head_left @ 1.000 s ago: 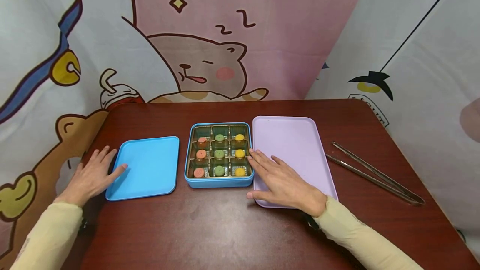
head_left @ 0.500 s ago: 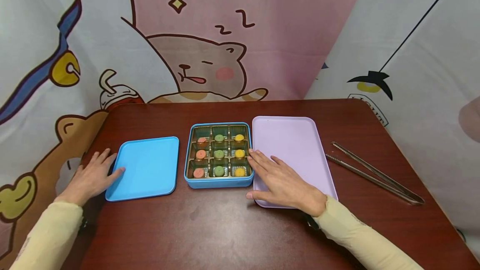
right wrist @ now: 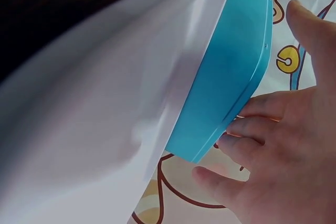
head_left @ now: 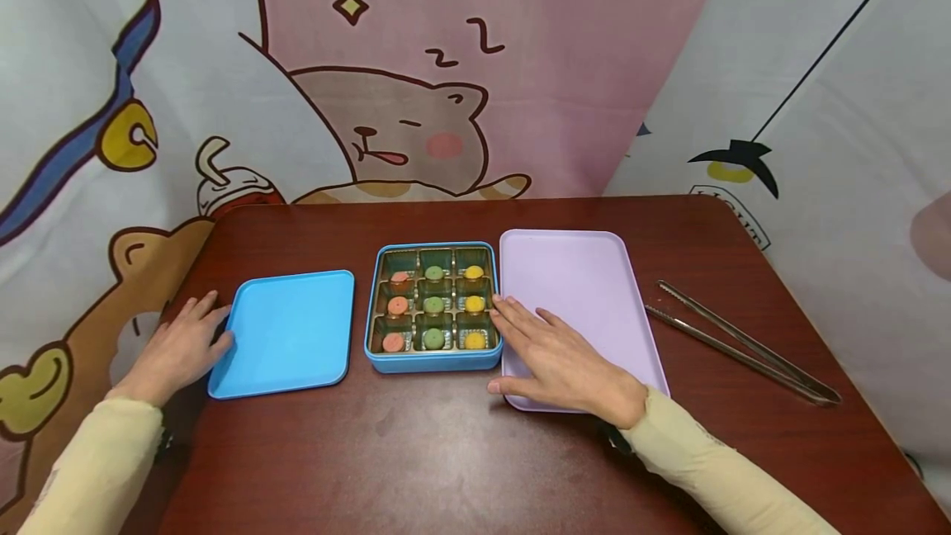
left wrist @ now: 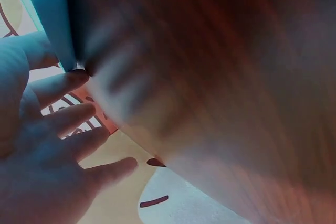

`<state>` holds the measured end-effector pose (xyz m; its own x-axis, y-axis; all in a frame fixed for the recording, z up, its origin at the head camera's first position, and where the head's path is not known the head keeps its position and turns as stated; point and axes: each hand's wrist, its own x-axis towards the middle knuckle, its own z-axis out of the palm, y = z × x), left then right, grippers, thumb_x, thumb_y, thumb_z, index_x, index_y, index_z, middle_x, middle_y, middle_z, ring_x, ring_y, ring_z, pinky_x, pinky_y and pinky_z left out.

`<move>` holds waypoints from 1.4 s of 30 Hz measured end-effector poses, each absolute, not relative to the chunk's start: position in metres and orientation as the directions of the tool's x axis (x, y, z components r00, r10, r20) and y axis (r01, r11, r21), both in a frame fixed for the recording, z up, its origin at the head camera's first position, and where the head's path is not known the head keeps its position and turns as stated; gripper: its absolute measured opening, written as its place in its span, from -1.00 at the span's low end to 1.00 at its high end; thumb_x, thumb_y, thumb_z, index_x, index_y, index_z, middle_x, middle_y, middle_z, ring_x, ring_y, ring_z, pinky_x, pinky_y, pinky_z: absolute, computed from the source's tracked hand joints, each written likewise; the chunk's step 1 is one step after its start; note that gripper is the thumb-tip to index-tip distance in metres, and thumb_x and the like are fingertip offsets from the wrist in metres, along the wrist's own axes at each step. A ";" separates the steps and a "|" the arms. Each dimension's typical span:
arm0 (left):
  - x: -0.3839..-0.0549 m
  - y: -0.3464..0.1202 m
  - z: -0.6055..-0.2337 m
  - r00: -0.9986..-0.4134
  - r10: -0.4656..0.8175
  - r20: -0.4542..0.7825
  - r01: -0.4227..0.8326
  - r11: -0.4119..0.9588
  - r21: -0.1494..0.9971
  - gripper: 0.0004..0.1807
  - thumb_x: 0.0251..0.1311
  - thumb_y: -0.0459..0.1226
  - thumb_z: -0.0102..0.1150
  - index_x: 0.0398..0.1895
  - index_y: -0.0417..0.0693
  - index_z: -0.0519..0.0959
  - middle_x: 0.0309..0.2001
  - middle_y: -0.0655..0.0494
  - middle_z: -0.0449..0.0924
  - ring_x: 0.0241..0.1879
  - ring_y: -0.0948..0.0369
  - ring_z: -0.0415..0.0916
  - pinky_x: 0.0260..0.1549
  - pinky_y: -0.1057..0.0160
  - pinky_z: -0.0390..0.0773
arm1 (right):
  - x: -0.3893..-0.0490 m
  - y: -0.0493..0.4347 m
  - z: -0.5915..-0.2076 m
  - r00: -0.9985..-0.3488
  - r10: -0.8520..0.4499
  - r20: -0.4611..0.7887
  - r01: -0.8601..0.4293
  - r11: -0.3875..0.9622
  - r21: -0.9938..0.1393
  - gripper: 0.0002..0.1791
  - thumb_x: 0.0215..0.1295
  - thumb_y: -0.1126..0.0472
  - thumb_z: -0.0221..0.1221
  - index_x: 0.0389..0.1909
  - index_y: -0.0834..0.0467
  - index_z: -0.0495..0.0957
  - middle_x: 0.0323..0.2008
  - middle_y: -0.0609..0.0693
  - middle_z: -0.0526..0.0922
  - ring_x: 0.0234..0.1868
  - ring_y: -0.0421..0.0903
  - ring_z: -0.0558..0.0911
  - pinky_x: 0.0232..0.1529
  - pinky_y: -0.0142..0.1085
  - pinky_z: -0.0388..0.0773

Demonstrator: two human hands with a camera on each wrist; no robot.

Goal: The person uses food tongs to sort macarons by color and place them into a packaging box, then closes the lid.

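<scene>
My left hand (head_left: 174,352) lies at the left edge of a blue tray-like lid (head_left: 286,333), its fingers extended and the thumb at the rim. In the left wrist view the spread fingers stand beside the blue edge (left wrist: 50,14). With straight fingers my right hand (head_left: 565,362) reaches over a lilac tray (head_left: 572,271) and touches the right side of a blue box (head_left: 434,363). Inside the box, a gold divided insert holds small round pieces: pink (head_left: 398,305), green (head_left: 434,305) and yellow (head_left: 475,304). The right wrist view shows fingertips at the box's rim (right wrist: 252,87).
Metal tongs (head_left: 746,345) lie on the right of the dark red-brown table (head_left: 431,452), jaws spread and pointing away from me. A cartoon-printed cloth (head_left: 565,64) hangs directly behind the table.
My left hand has drawn slightly left, its thumb sliding from over the blue lid back to its edge. The right hand, box, lilac tray and tongs stay put.
</scene>
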<state>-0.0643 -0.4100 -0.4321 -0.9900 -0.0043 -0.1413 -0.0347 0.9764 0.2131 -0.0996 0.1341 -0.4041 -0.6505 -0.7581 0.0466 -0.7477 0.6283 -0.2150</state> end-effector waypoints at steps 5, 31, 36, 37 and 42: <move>-0.065 -0.406 -0.428 -0.995 -0.020 -0.094 -0.041 0.972 0.233 -0.36 0.40 -0.29 0.11 0.38 -0.61 0.28 0.45 -0.58 0.10 0.35 -0.54 0.12 0.21 -0.56 0.19 | -0.099 0.134 -0.404 -0.651 -0.758 0.038 -0.745 0.629 -0.220 0.11 0.36 -0.54 0.00 0.59 0.26 0.19 0.64 0.13 0.03 0.62 0.06 0.11 0.48 0.16 0.20; -0.055 -0.388 -0.402 -0.983 -0.183 0.014 -0.127 0.736 0.665 -0.42 0.62 -0.14 -0.16 0.53 -0.32 0.28 0.26 -0.54 0.41 -0.06 -0.31 0.50 -0.18 -0.36 0.57 | -0.099 0.134 -0.404 -0.653 -0.756 0.038 -0.742 0.629 -0.231 0.10 0.37 -0.52 0.03 0.59 0.26 0.19 0.64 0.13 0.03 0.62 0.07 0.11 0.49 0.16 0.19; -0.052 -0.386 -0.394 -0.978 -0.205 -0.031 -0.164 0.676 0.718 -0.38 0.64 -0.08 -0.20 0.59 -0.24 0.21 0.34 -0.52 0.34 0.03 -0.36 0.45 -0.16 -0.36 0.56 | -0.099 0.134 -0.404 -0.653 -0.757 0.040 -0.743 0.629 -0.229 0.10 0.37 -0.52 0.03 0.59 0.26 0.19 0.64 0.14 0.03 0.62 0.07 0.11 0.49 0.15 0.19; -0.052 -0.386 -0.392 -0.976 -0.215 -0.036 -0.173 0.668 0.724 -0.38 0.64 -0.08 -0.21 0.59 -0.22 0.21 0.35 -0.52 0.33 0.05 -0.37 0.45 -0.14 -0.40 0.55 | -0.099 0.134 -0.404 -0.653 -0.757 0.040 -0.743 0.629 -0.229 0.10 0.37 -0.52 0.03 0.59 0.26 0.19 0.64 0.14 0.03 0.62 0.07 0.11 0.49 0.16 0.19; -0.053 -0.384 -0.389 -0.964 -0.264 -0.033 -0.202 0.647 0.736 -0.38 0.63 -0.06 -0.18 0.60 -0.17 0.23 0.37 -0.48 0.34 0.09 -0.38 0.42 -0.09 -0.46 0.47 | -0.100 0.134 -0.405 -0.652 -0.757 0.041 -0.744 0.628 -0.229 0.09 0.37 -0.51 0.03 0.59 0.27 0.19 0.64 0.14 0.03 0.62 0.08 0.11 0.49 0.16 0.20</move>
